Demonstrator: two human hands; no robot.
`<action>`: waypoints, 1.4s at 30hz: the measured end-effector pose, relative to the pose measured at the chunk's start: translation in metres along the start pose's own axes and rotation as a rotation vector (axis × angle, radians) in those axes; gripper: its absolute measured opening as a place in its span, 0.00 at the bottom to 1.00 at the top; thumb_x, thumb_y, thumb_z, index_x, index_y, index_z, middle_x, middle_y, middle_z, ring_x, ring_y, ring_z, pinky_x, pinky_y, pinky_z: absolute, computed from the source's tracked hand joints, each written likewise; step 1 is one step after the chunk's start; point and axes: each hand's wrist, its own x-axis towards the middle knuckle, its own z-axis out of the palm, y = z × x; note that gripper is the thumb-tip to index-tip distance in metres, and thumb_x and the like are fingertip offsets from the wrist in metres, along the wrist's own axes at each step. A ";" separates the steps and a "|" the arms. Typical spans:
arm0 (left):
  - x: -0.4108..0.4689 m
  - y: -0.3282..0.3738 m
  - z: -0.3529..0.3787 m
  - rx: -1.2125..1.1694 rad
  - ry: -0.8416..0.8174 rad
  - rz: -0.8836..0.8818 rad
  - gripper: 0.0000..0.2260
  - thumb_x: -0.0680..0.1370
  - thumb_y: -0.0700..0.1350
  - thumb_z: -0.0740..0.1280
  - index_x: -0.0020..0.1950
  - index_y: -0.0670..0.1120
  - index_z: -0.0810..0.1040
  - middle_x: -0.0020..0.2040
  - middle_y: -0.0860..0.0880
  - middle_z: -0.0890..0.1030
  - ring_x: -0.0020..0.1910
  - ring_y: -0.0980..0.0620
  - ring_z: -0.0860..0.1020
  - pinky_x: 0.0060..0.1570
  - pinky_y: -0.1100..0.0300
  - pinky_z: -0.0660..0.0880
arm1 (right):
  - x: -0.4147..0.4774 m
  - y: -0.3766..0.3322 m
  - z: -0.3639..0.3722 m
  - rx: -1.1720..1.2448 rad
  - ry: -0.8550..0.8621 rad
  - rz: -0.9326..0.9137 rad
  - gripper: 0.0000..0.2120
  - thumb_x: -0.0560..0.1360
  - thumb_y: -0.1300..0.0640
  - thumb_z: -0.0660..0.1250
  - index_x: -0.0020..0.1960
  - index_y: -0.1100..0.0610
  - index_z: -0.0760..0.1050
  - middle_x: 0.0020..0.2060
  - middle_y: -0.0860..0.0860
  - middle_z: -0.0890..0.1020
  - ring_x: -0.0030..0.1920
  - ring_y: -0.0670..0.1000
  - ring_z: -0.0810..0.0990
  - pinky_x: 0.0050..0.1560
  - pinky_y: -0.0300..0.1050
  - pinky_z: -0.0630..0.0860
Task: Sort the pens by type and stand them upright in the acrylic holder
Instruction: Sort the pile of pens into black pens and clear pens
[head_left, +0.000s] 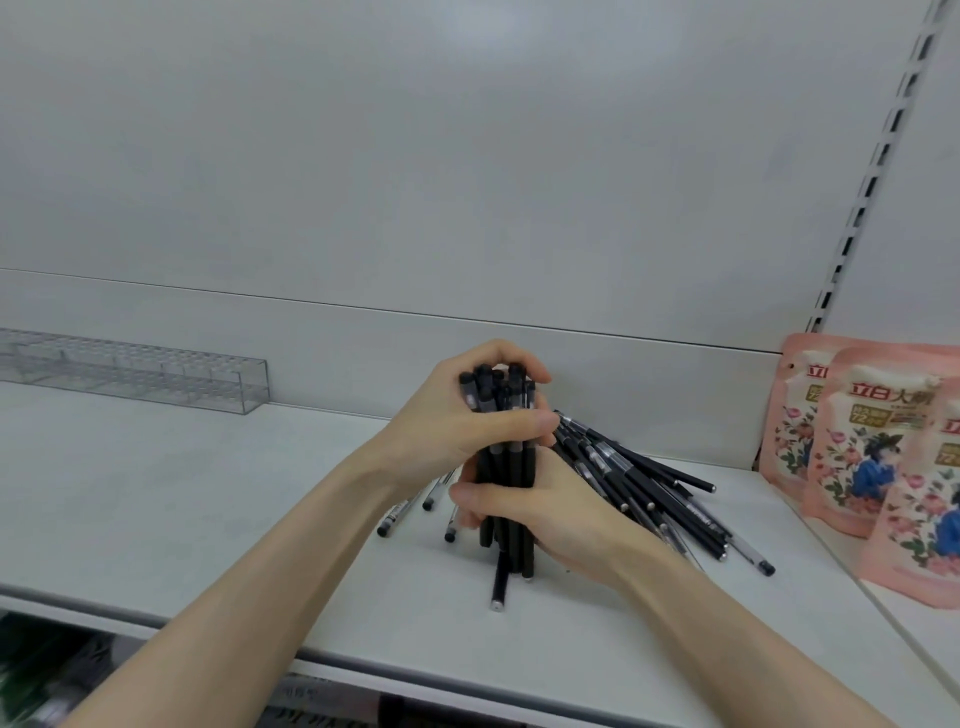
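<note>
Both hands grip 1 upright bundle of matte black pens (506, 467): left hand (457, 421) wraps the caps, right hand (550, 514) lower, likely squaring the ends. The clear acrylic slotted holder (156, 374) sits at 10 o'clock; loose black pens (649, 483) fan toward 3 o'clock.

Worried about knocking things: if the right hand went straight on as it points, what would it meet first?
The right hand points left; likely first the loose pens beside the bundle, though depth is unclear.
</note>
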 end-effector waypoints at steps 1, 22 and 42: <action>0.002 0.000 0.001 -0.014 0.020 -0.004 0.12 0.71 0.33 0.72 0.51 0.42 0.75 0.39 0.43 0.81 0.40 0.44 0.82 0.46 0.53 0.80 | 0.000 0.000 -0.001 0.015 0.013 -0.002 0.07 0.71 0.58 0.71 0.35 0.53 0.75 0.29 0.46 0.77 0.35 0.48 0.77 0.46 0.46 0.78; 0.010 -0.070 0.004 1.171 0.004 -0.443 0.19 0.76 0.60 0.63 0.33 0.50 0.64 0.44 0.48 0.76 0.48 0.46 0.73 0.49 0.54 0.68 | -0.001 0.005 -0.044 0.243 0.406 0.084 0.09 0.76 0.62 0.68 0.37 0.60 0.73 0.28 0.53 0.73 0.29 0.50 0.73 0.33 0.41 0.76; -0.015 -0.040 -0.003 0.342 -0.070 -0.291 0.13 0.76 0.51 0.68 0.36 0.43 0.79 0.30 0.52 0.79 0.26 0.57 0.71 0.27 0.67 0.66 | 0.003 0.007 -0.038 0.335 0.542 0.103 0.05 0.72 0.59 0.72 0.42 0.60 0.77 0.27 0.53 0.73 0.28 0.49 0.72 0.33 0.43 0.73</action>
